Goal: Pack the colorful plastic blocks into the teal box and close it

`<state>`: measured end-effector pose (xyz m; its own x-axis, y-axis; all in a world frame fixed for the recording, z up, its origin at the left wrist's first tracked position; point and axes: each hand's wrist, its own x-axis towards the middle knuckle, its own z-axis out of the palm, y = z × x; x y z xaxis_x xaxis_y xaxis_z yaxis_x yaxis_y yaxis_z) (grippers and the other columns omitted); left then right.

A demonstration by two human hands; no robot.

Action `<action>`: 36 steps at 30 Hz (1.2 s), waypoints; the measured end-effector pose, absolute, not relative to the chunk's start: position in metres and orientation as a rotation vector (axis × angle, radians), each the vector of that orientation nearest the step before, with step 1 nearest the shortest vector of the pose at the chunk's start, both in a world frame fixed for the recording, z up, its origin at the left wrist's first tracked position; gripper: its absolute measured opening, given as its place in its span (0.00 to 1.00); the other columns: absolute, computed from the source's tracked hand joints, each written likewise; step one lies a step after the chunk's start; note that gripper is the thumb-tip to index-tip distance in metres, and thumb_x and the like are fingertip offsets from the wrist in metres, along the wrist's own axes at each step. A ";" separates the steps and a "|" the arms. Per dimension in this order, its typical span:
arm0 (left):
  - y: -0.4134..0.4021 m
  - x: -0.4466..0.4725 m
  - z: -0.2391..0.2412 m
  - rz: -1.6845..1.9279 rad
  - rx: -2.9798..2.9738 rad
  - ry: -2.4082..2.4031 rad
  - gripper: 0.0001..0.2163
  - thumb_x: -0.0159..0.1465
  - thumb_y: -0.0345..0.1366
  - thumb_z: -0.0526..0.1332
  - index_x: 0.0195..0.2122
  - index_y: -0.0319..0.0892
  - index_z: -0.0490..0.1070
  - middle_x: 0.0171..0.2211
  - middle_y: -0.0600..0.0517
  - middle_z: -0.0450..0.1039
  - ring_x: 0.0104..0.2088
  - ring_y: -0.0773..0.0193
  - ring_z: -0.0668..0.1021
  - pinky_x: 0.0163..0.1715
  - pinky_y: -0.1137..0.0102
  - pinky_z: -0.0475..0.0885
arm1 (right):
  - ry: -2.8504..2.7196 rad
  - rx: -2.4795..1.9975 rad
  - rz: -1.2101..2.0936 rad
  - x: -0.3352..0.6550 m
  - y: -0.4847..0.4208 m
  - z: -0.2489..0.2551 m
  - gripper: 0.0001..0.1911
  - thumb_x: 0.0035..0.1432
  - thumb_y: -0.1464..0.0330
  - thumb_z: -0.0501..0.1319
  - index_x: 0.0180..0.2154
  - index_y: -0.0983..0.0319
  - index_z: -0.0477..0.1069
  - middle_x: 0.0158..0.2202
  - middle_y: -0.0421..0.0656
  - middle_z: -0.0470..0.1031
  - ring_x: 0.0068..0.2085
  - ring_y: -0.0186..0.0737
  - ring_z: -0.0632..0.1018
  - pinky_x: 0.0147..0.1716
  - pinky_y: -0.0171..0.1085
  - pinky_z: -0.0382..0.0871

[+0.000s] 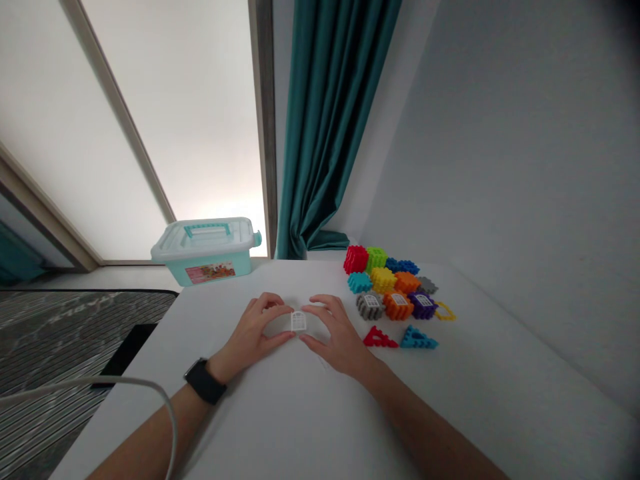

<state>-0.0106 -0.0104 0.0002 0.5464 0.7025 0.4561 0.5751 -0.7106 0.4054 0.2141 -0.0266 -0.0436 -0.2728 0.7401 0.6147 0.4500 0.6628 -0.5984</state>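
A small white toy window piece (299, 321) with a lattice pattern is pinched between both hands, low over the white table. My left hand (253, 332), with a black watch on its wrist, has its thumb and fingertips at the piece's left edge. From the other side, my right hand (336, 337) grips the right edge with thumb and fingers curved. To the right of that hand lie a red triangular block (380, 338) and a blue triangular block (419, 338). Behind them are grey (370, 307), orange (398, 307) and purple (423, 305) stacks, each with a white window piece on top.
Farther back sit red (355, 260), green (376, 258), yellow (383, 281) and other coloured blocks. A teal box (207, 250) with a closed lid stands at the table's back left. A pale cable (165, 400) crosses the lower left. The wall borders the table's right.
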 end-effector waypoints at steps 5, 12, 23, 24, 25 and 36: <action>-0.012 -0.008 -0.005 0.905 2.606 1.020 0.14 0.67 0.42 0.63 0.53 0.47 0.72 0.47 0.46 0.69 0.47 0.57 0.73 0.48 0.62 0.71 | -1.922 -0.920 0.357 0.214 -0.026 -0.045 0.20 0.60 0.65 0.66 0.54 0.55 0.70 0.55 0.50 0.68 0.57 0.50 0.71 0.54 0.52 0.74; -0.010 -0.008 -0.007 0.872 2.610 1.041 0.14 0.67 0.43 0.63 0.52 0.48 0.72 0.47 0.47 0.69 0.47 0.57 0.73 0.48 0.62 0.70 | -1.908 -0.916 0.367 0.213 -0.028 -0.043 0.19 0.60 0.68 0.65 0.53 0.55 0.70 0.55 0.50 0.67 0.57 0.50 0.71 0.53 0.52 0.74; -0.012 -0.003 -0.005 0.848 2.607 1.089 0.14 0.67 0.42 0.63 0.52 0.47 0.71 0.45 0.47 0.71 0.46 0.57 0.74 0.47 0.62 0.69 | -1.914 -0.952 0.353 0.214 -0.028 -0.040 0.20 0.58 0.70 0.66 0.52 0.54 0.71 0.55 0.50 0.67 0.56 0.51 0.71 0.52 0.53 0.74; -0.012 -0.003 -0.005 0.850 2.613 1.086 0.13 0.67 0.42 0.63 0.52 0.47 0.71 0.46 0.47 0.71 0.46 0.57 0.74 0.47 0.62 0.69 | -1.907 -0.955 0.352 0.213 -0.029 -0.040 0.20 0.58 0.70 0.66 0.52 0.54 0.71 0.54 0.50 0.67 0.56 0.51 0.71 0.52 0.53 0.74; -0.012 -0.003 -0.005 0.851 2.618 1.085 0.13 0.67 0.42 0.63 0.51 0.47 0.72 0.46 0.47 0.71 0.46 0.57 0.74 0.47 0.62 0.69 | -1.899 -0.958 0.348 0.213 -0.029 -0.041 0.20 0.58 0.70 0.66 0.52 0.55 0.71 0.54 0.50 0.67 0.56 0.51 0.71 0.51 0.53 0.74; -0.012 0.009 -0.002 0.884 2.635 1.067 0.14 0.67 0.39 0.63 0.53 0.45 0.70 0.46 0.47 0.71 0.45 0.58 0.74 0.47 0.62 0.69 | -1.851 -0.995 0.303 0.219 -0.032 -0.037 0.19 0.59 0.70 0.65 0.52 0.56 0.70 0.54 0.50 0.68 0.56 0.50 0.70 0.54 0.53 0.72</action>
<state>0.0090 -0.0123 -0.0023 0.5698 0.6786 0.4634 0.5813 -0.7315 0.3565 0.2188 -0.0321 -0.0371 -0.1897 0.7446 0.6399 0.5017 0.6338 -0.5888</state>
